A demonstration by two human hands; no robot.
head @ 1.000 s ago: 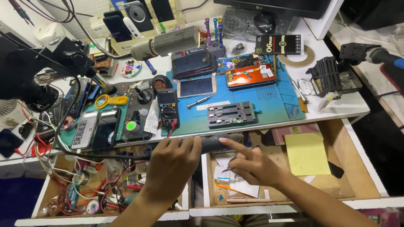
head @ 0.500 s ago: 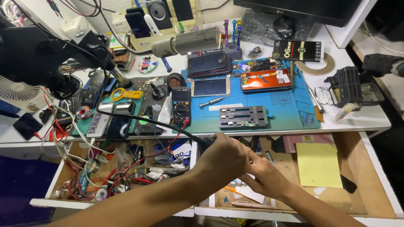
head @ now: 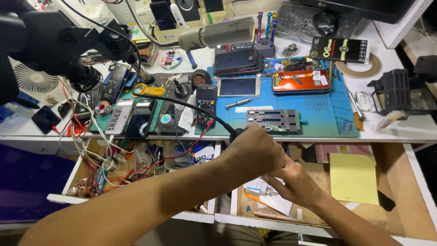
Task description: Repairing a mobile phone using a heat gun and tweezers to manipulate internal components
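My left hand [head: 254, 152] is closed around a black tool handle [head: 236, 134] whose thick black cable [head: 182, 104] arcs away to the left over the bench. It hovers at the front edge of the blue work mat [head: 318, 111], just below a dark metal fixture block [head: 273, 120]. My right hand [head: 293, 180] sits directly under the left, above the open middle drawer [head: 318, 214], fingers curled beneath the left hand. Whether the right hand holds anything is hidden.
On the mat lie a phone with a grey screen [head: 238, 86], an orange phone assembly [head: 300, 81] and a small screwdriver [head: 239, 103]. A multimeter [head: 207, 98], several phones [head: 139, 117], a microscope arm [head: 68, 41] and a small fan [head: 34, 78] crowd the left. Yellow paper [head: 354, 177] lies in the right drawer.
My left hand has moved right and up to the bench edge, carrying the cabled tool. My right hand has tucked in beneath it. The view has shifted left.
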